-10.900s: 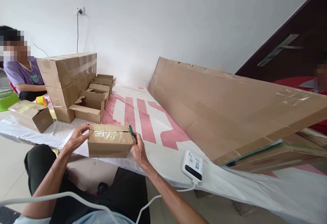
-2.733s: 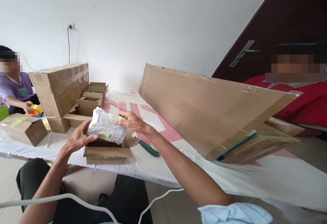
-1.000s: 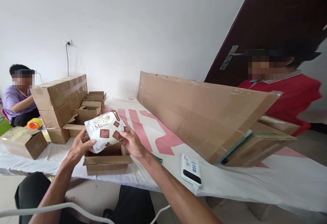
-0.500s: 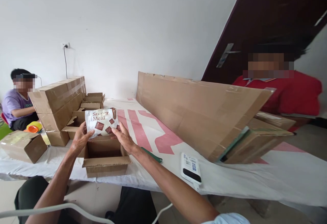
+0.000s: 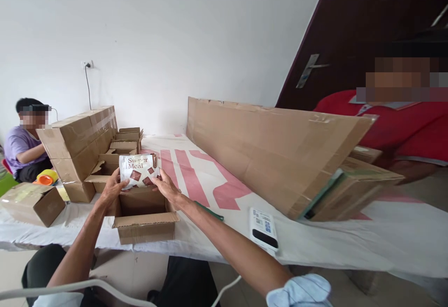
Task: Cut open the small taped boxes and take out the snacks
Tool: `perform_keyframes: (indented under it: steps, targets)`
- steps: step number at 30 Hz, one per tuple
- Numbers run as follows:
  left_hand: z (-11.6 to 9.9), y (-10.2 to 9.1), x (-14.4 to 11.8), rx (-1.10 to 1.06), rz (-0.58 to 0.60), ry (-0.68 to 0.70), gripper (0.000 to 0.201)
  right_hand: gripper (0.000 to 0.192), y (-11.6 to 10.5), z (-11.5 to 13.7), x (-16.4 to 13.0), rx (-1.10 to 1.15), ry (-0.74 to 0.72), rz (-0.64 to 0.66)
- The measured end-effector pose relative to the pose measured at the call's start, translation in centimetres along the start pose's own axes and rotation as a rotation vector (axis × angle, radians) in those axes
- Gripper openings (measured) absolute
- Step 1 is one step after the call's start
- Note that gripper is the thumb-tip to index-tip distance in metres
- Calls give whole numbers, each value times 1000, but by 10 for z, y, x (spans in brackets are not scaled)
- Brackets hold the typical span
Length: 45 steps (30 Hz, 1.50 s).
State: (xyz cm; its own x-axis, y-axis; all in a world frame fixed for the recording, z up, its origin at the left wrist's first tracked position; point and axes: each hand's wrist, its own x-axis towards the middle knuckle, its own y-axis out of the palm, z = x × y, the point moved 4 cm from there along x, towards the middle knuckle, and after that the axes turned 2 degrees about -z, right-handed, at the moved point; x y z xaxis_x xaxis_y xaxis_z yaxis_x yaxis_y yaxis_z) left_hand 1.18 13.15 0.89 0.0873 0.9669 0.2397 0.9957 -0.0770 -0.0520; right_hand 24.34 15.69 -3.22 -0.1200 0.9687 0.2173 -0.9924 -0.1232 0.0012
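A white food pouch [image 5: 140,171] printed "Su-per Meal", with brown squares on it, is held up in both hands with its printed side towards me. My left hand [image 5: 112,188] grips its lower left edge, thumb across the front. On the lower right edge my right hand [image 5: 166,186] holds it in the same way. Right below the pouch stands an open cardboard box [image 5: 147,230] with its front flap folded outwards. The part of the box's inside that shows is dark, and its far side is hidden behind the pouch and hands.
Stacked cartons [image 5: 75,143] and more open boxes [image 5: 126,146] stand at the left, near a tape roll [image 5: 45,177] and a smaller carton [image 5: 33,203]. A long cardboard panel [image 5: 273,153] crosses the right side. A white device [image 5: 263,230] lies in front. Two people sit nearby.
The pouch has come down slightly in both hands, still above the box. At the right, the person in red has shifted to the right and closer.
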Motion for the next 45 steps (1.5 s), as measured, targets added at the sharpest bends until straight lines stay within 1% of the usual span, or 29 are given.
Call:
perform_keyframes:
  steps: [6, 11, 17, 22, 29, 36, 39, 42, 45]
  targets:
    - [10, 0, 2, -7, -17, -20, 85, 50, 2, -7, 1, 22, 32, 16]
    - [10, 2, 2, -5, -30, -24, 84, 44, 0, -5, 2, 15, 12, 29]
    - [8, 4, 2, 17, -33, -28, 81, 45, 1, -6, 3, 21, 18, 38]
    - [10, 2, 2, 29, -45, -33, 81, 49, 1, -7, 3, 33, 28, 38]
    - [11, 2, 2, 5, -38, -26, 81, 48, 1, -6, 3, 38, 31, 46]
    - [9, 3, 0, 1, -31, -9, 79, 51, 1, -5, 2, 44, 47, 38]
    - [5, 5, -3, -20, -35, 15, 83, 58, -1, -1, -2, 116, 57, 30]
    - [-5, 9, -8, -54, -13, 63, 85, 63, -2, 7, -11, 239, 76, 91]
    - [-20, 14, -17, -11, 42, 132, 84, 64, -7, 16, -23, 327, 88, 147]
